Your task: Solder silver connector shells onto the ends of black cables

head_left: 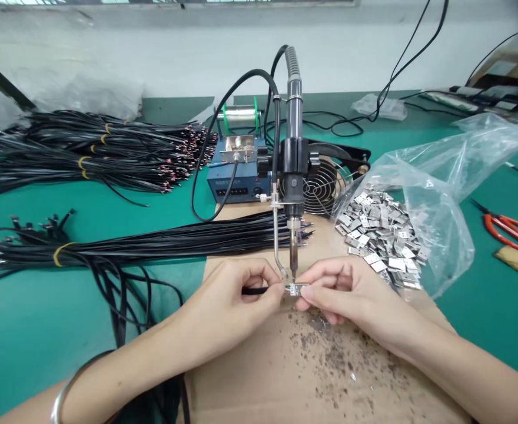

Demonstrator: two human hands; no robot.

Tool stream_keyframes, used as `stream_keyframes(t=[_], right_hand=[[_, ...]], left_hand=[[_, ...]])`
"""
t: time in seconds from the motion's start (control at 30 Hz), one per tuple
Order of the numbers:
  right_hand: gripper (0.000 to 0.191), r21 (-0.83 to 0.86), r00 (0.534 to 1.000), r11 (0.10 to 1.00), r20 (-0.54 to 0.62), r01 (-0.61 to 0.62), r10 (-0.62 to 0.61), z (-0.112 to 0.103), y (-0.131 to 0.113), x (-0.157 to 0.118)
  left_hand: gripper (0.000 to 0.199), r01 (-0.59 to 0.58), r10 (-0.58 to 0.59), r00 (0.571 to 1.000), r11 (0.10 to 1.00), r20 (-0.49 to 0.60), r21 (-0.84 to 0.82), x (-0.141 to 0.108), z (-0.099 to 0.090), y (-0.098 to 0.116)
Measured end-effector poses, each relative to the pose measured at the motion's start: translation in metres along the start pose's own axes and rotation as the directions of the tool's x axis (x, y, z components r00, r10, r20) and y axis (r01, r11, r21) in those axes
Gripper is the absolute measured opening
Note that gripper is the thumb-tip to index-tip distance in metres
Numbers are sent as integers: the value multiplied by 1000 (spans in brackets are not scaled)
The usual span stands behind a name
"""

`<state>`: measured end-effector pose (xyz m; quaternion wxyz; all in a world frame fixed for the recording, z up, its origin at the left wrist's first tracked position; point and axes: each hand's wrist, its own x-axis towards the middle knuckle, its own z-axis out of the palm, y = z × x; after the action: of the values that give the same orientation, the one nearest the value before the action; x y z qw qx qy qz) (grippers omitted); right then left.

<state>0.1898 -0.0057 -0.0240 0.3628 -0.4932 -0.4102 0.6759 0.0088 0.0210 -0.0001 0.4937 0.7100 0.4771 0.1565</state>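
My left hand (254, 291) pinches a black cable (253, 290) close to its stripped end, where thin coloured wires show. Between the fingertips of my right hand (341, 288) is a small metal USB connector (295, 289), its contacts facing left. The wires meet the connector's contacts right under the tip of a soldering iron (293, 259), which is clamped upright in a holder. A thin metal solder feed tube (276, 235) curves down beside the iron and ends near the same spot. Whether the tip touches the contacts I cannot tell.
A blue solder feeder (235, 182) with a solder spool (240, 115) stands behind, beside a fan (323, 185). Loose connectors (387, 229) spill from a plastic bag (451, 235) at right, near red-handled pliers (510, 229). Cable bundles (122, 147) lie left. Stained cardboard (259, 365) covers the front.
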Motion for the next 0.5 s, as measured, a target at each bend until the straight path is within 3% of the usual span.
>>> stream_keyframes(t=[0.27, 0.43, 0.5], right_hand=[[12, -67, 981, 997, 185, -50, 61, -7, -4, -8], [16, -120, 940, 989, 321, -80, 115, -12, -8, -18], [19, -225, 921, 974, 374, -24, 109, -19, -15, -24]], left_hand=[[18, 67, -52, 975, 996, 215, -62, -8, -2, 2], [21, -8, 8, 954, 1000, 300, -2, -19, -8, 7], [20, -33, 7, 946, 997, 324, 76, -31, -12, 3]])
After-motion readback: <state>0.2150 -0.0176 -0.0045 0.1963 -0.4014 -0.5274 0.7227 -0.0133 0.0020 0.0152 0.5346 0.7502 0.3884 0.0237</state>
